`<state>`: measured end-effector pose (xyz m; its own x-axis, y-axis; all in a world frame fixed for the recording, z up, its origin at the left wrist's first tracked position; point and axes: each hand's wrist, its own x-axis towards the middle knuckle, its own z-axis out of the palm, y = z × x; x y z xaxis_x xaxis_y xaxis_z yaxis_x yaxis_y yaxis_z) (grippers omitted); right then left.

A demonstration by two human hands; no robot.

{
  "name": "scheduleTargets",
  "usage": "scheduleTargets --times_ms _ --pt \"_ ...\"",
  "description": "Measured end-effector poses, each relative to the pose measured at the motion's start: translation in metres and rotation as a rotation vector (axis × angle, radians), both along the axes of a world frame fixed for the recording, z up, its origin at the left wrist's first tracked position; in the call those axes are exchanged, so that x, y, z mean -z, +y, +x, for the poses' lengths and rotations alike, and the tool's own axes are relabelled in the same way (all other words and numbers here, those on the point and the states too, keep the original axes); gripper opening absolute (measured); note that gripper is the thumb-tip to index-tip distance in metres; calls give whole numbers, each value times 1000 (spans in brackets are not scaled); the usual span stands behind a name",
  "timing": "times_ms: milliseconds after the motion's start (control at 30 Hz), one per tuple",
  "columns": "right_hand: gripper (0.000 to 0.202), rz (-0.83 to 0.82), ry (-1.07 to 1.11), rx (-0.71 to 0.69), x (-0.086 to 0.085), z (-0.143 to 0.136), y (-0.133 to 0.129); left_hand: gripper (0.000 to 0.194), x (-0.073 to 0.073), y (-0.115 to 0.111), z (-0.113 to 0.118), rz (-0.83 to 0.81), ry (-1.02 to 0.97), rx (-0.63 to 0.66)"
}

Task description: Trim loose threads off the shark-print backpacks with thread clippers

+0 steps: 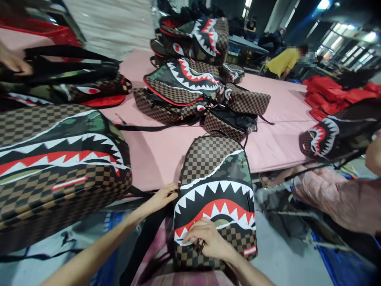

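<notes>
A checkered backpack (214, 198) with a red-and-white shark-mouth print stands upright in front of me, leaning against the table edge. My left hand (165, 196) grips its left side edge, fingers bent against the seam. Across the lower front of the bag lies my right hand (206, 238), its fingers curled closed. A small dark object shows under those fingers, too hidden to name. At the left, a larger-looking backpack (65, 159) with the same print rests near my left forearm.
Several similar backpacks (190, 79) are piled on the pink table (154, 159). Another person's hand (14, 61) touches a backpack (89, 87) at the far left. At right, a person (330, 194) sits by a backpack (327, 135) and red pieces (327, 95). A person in yellow (282, 61) bends farther back.
</notes>
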<state>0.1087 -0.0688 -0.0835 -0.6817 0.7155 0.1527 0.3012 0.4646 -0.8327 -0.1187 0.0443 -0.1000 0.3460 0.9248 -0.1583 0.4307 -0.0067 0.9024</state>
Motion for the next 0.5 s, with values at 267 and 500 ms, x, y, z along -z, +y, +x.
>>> scheduleTargets --times_ms 267,500 --pt "31 -127 211 78 -53 7 -13 37 -47 -50 -27 203 180 6" --pt "26 57 0 -95 5 -27 -14 31 -65 -6 -41 -78 -24 -437"
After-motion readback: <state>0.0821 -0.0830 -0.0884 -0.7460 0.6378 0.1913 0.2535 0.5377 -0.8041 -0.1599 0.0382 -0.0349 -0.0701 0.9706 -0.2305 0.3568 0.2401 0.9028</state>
